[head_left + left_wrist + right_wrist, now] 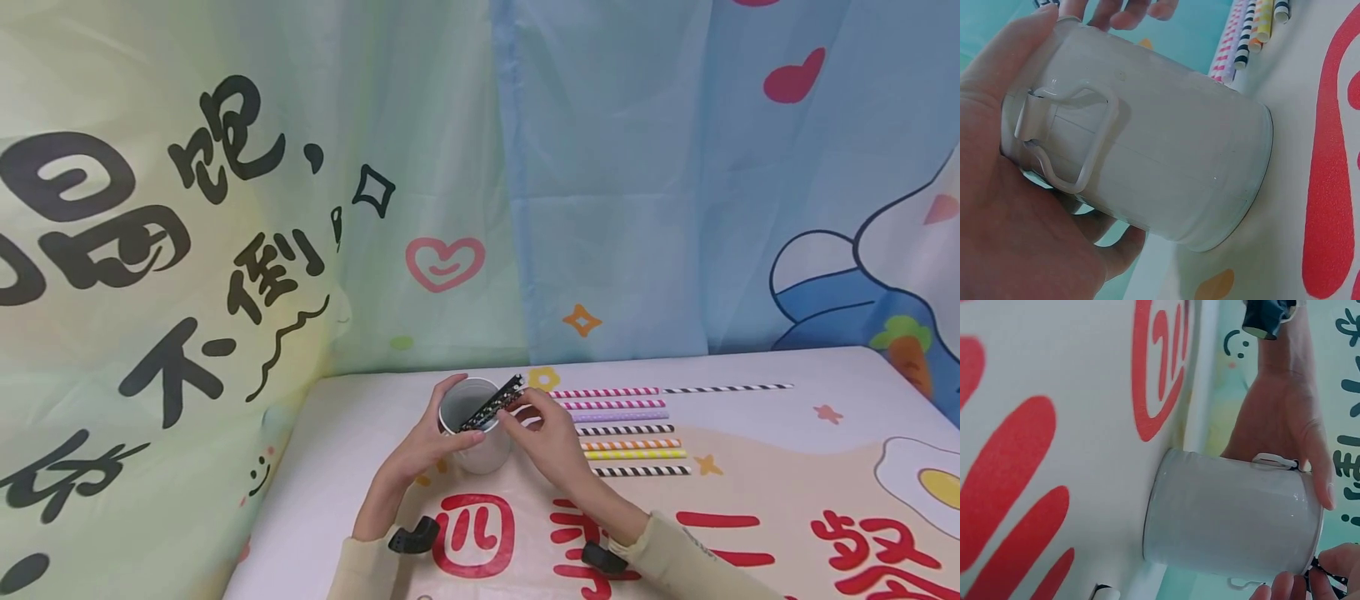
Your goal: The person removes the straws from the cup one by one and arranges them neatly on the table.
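Observation:
A white metal pail (486, 457) with small wire handles is tilted toward me above the tabletop. My left hand (424, 439) grips it near the rim, thumb over the front edge and the other fingers round the far side. In the left wrist view, one wire handle (1107, 137) lies by that thumb. Black patterned paper straws (495, 405) slant out of the pail's mouth. My right hand (551, 443) pinches them near their upper end with thumb and fingertips, beside the rim. Their lower ends are hidden inside the pail, and I cannot tell how many there are.
Several striped paper straws, including a yellow one (637, 455) and an orange one (637, 444), lie in rows right of the pail. One black-and-white straw (727, 388) extends farther right. A printed cloth (817, 433) covers the table; a printed curtain (615, 167) hangs behind.

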Action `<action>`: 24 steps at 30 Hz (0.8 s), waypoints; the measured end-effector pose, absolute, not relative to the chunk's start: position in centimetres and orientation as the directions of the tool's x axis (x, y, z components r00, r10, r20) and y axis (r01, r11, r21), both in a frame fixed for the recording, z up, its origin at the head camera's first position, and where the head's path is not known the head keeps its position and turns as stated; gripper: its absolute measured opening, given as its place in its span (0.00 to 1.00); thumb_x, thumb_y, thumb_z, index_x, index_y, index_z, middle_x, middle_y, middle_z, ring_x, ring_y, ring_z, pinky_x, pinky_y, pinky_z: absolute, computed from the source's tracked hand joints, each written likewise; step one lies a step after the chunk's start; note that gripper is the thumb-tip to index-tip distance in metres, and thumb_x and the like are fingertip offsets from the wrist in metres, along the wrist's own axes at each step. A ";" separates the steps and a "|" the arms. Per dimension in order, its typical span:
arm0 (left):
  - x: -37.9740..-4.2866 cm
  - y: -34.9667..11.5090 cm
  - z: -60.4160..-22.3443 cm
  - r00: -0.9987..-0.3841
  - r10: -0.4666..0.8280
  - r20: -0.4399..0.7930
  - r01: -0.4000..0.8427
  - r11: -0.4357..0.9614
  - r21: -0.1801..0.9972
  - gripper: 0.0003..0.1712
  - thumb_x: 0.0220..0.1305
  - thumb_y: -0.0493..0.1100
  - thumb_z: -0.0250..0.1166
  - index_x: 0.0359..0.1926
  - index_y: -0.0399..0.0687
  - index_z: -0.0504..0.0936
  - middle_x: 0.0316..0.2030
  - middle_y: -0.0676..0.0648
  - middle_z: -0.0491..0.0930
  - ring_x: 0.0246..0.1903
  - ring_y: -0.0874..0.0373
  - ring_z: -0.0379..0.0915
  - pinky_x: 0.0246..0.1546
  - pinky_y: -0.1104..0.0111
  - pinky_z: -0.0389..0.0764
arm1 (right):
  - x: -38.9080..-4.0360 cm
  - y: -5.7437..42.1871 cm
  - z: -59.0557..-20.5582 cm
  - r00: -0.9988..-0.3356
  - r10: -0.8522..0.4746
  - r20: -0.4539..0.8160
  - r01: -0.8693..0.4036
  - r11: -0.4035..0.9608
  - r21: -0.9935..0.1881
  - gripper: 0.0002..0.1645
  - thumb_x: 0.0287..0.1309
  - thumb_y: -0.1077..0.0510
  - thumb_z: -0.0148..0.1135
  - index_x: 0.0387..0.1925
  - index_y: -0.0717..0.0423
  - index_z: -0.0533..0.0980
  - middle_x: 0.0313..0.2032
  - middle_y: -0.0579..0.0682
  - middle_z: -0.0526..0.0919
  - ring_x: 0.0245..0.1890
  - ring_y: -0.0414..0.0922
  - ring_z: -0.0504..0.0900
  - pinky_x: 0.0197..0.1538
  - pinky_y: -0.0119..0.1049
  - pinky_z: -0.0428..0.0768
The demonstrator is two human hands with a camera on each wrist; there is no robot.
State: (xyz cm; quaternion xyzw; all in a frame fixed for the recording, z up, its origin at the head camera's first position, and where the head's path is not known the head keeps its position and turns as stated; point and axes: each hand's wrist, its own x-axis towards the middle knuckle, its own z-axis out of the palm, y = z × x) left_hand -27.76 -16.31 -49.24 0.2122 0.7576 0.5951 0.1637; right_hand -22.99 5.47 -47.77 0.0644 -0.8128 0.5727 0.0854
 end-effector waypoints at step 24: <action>-27.7 -16.2 -49.1 -0.865 0.502 0.003 0.128 0.214 0.968 0.54 0.60 0.49 0.72 0.78 0.60 0.46 0.71 0.46 0.59 0.71 0.47 0.57 0.70 0.43 0.64 | -22.8 6.8 -45.0 -0.990 0.012 0.144 -0.141 0.131 -0.981 0.09 0.64 0.55 0.67 0.43 0.53 0.79 0.45 0.52 0.82 0.39 0.44 0.83 0.42 0.30 0.80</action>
